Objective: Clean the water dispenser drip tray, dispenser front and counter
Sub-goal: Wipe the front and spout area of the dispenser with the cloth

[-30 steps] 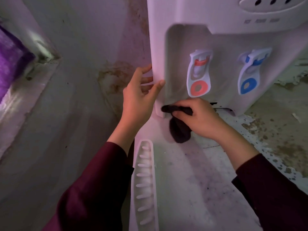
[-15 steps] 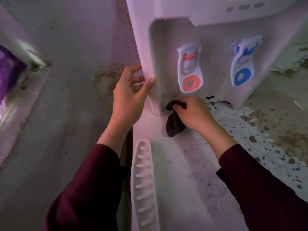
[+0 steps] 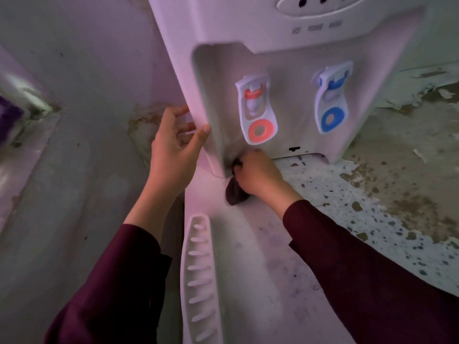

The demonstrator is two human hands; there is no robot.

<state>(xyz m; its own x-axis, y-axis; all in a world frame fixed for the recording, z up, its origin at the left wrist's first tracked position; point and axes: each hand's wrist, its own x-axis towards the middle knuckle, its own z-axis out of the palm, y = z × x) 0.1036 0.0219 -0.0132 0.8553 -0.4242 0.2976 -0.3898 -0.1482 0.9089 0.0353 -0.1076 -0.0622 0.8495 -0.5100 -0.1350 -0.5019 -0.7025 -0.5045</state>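
Note:
A white water dispenser [image 3: 248,28] stands on a worn, speckled counter [image 3: 372,219]. Its recessed front carries a red tap [image 3: 257,110] and a blue tap [image 3: 331,98]. My left hand [image 3: 173,150] grips the dispenser's left front edge, thumb on the front, fingers around the side. My right hand [image 3: 258,172] holds a dark cloth [image 3: 234,192] bunched against the bottom left corner of the recess. The white slotted drip tray [image 3: 198,281] lies on the counter, near the front left, away from the dispenser.
A stained wall [image 3: 87,95] runs along the left, with a ledge and something purple [image 3: 7,117] at the far left edge. The counter's coating is flaked and peeling at the right [image 3: 409,150]. Dark red sleeves cover both forearms.
My right hand has pushed the cloth further left into the recess's bottom corner. My left hand keeps its grip on the dispenser's edge. The camera view shifted slightly.

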